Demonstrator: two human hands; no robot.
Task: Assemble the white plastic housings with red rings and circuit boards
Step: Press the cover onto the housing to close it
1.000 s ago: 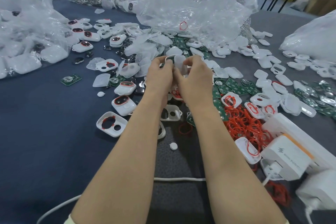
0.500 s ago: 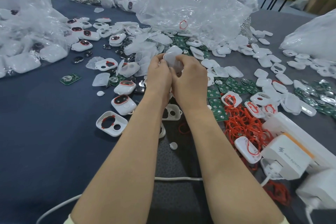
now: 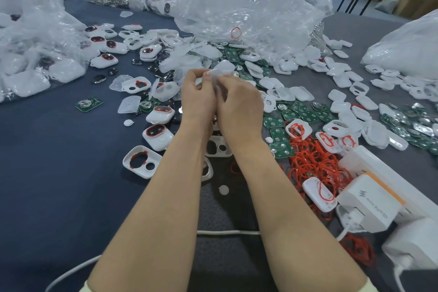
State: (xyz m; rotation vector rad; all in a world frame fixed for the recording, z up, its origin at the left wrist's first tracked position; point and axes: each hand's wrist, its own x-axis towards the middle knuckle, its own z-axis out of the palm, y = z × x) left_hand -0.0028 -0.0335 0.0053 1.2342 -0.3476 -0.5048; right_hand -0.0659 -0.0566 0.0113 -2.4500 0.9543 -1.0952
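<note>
My left hand (image 3: 198, 99) and my right hand (image 3: 239, 104) are pressed together above the table's middle, both gripping one white plastic housing (image 3: 221, 71) that sticks up between the fingertips. Its lower part is hidden by my fingers. A pile of red rings (image 3: 315, 163) lies to the right of my right wrist. Green circuit boards (image 3: 282, 135) are scattered beside that pile. An open white housing with a red ring in it (image 3: 142, 161) lies left of my left forearm.
Clear plastic bags (image 3: 241, 5) are heaped at the back and at the far left (image 3: 30, 54). Loose white shells (image 3: 343, 83) cover the right side. White chargers on a power strip (image 3: 369, 204) sit at the right, and a white cable (image 3: 227, 232) runs under my forearms.
Both hands have drawn closer together around the housing and shifted slightly forward. The white piece has turned between the fingertips. The parts on the table lie as before.
</note>
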